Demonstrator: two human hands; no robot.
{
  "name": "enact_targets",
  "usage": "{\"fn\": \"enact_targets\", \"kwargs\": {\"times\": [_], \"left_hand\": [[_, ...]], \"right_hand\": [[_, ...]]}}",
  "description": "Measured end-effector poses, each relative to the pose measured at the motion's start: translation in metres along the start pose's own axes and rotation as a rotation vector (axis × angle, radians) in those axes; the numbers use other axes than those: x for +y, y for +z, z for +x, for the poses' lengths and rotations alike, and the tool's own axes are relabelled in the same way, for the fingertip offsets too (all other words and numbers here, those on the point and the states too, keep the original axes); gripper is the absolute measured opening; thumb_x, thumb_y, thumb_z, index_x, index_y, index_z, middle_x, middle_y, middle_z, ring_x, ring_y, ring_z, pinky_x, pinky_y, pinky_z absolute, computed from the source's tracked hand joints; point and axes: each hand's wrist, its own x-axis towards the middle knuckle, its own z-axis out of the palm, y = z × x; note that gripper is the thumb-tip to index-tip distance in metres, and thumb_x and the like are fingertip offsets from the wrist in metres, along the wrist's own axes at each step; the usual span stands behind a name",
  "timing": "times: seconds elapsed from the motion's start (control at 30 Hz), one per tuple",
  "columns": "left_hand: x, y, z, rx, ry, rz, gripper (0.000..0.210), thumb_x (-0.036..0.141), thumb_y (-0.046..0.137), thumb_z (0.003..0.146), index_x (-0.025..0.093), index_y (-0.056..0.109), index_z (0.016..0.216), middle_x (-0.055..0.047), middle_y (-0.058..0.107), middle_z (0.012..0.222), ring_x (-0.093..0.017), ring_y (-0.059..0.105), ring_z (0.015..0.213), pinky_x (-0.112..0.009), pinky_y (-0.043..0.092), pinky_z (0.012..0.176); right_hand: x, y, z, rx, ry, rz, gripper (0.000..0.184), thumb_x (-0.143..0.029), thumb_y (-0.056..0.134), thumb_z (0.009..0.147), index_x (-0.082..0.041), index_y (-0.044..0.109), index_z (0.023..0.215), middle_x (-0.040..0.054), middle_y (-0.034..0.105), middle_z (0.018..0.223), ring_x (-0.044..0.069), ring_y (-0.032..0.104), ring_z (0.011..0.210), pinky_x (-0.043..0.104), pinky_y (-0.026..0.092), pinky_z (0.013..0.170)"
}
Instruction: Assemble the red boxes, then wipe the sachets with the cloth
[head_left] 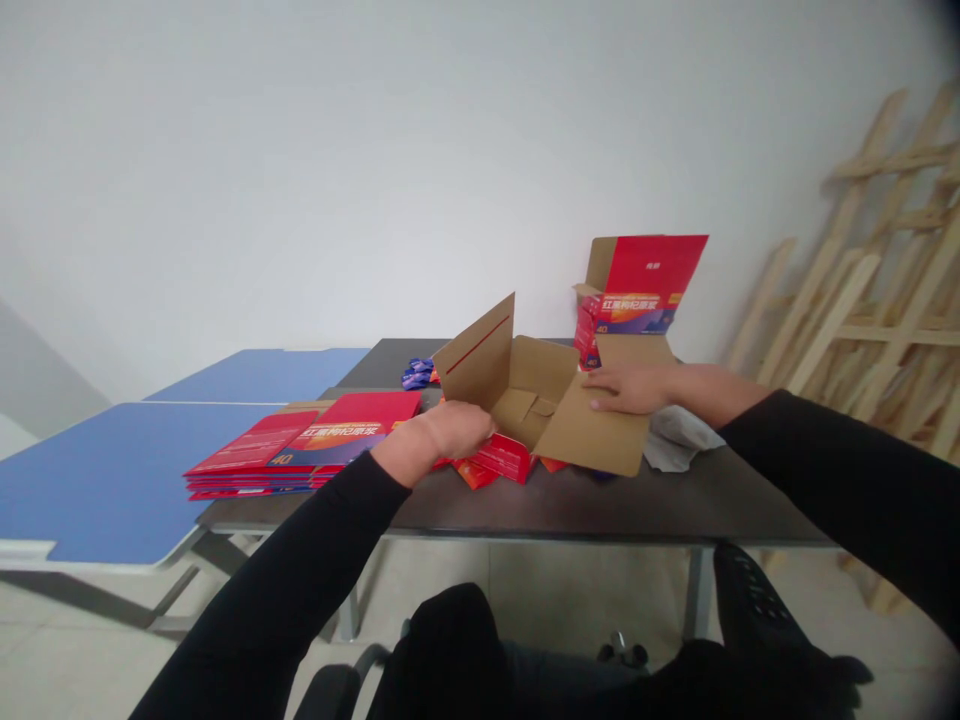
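Note:
An open cardboard box (534, 365), brown inside and red outside, stands on the dark table with its flaps spread. At its near left edge, my left hand (459, 428) is closed on the box wall, with the fingertips partly hidden. My right hand (634, 388) lies with fingers stretched out on the brown right-hand flap (592, 435). Orange packets (476, 473) show under the front of the box. To the left lies a stack of flattened red boxes (330, 432). The inside of the open box shows folded bottom flaps.
Another red box (637, 300) stands at the back right with its lid raised. Purple packets (418, 374) lie behind the open box. Grey crumpled material (679, 440) sits by my right wrist. A blue table (150, 460) adjoins on the left; wooden frames (862, 290) lean at right.

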Motion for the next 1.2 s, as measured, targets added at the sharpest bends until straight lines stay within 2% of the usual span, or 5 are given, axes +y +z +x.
{"fn": "enact_targets", "kwargs": {"times": [0.23, 0.5, 0.77, 1.03, 1.2], "left_hand": [[-0.001, 0.002, -0.002, 0.015, 0.018, -0.007, 0.029, 0.014, 0.062, 0.096, 0.021, 0.083, 0.114, -0.013, 0.082, 0.114, -0.027, 0.078, 0.104, -0.029, 0.052, 0.075], [-0.002, 0.006, 0.001, 0.043, 0.016, 0.001, 0.028, 0.014, 0.061, 0.097, 0.022, 0.083, 0.111, -0.013, 0.083, 0.111, -0.027, 0.078, 0.1, -0.028, 0.05, 0.072], [-0.002, 0.007, -0.001, 0.053, 0.003, -0.021, 0.03, 0.014, 0.061, 0.096, 0.023, 0.083, 0.113, -0.012, 0.083, 0.111, -0.025, 0.078, 0.1, -0.027, 0.051, 0.074], [0.003, 0.006, -0.002, 0.066, -0.036, -0.026, 0.026, 0.011, 0.063, 0.093, 0.019, 0.084, 0.107, -0.015, 0.082, 0.109, -0.029, 0.079, 0.098, -0.031, 0.055, 0.076], [0.002, 0.009, -0.001, 0.095, -0.027, -0.006, 0.022, 0.011, 0.063, 0.094, 0.018, 0.083, 0.103, -0.016, 0.082, 0.105, -0.027, 0.079, 0.094, -0.031, 0.056, 0.079]], "right_hand": [[0.012, 0.062, 0.001, 0.054, -0.152, 0.035, 0.08, -0.062, 0.059, 0.101, -0.021, 0.043, 0.168, 0.0181, 0.038, 0.174, 0.036, 0.037, 0.161, 0.055, 0.035, 0.128], [0.009, 0.076, 0.021, 0.228, -0.251, 0.021, 0.07, -0.064, 0.075, 0.092, -0.02, 0.069, 0.145, 0.0213, 0.063, 0.151, 0.04, 0.056, 0.142, 0.054, 0.045, 0.119], [0.001, 0.093, 0.036, 0.309, -0.191, 0.031, 0.067, -0.064, 0.085, 0.083, -0.019, 0.073, 0.131, 0.0215, 0.067, 0.131, 0.039, 0.062, 0.122, 0.052, 0.05, 0.105], [0.001, 0.051, 0.043, 0.04, -0.225, 0.078, 0.073, -0.068, 0.083, 0.08, -0.017, 0.076, 0.132, 0.0207, 0.07, 0.133, 0.038, 0.063, 0.123, 0.052, 0.049, 0.111], [-0.019, 0.017, 0.055, -0.168, -0.129, 0.097, 0.045, -0.047, 0.065, 0.094, -0.02, 0.081, 0.128, 0.0149, 0.076, 0.131, 0.032, 0.07, 0.118, 0.043, 0.053, 0.107]]}}
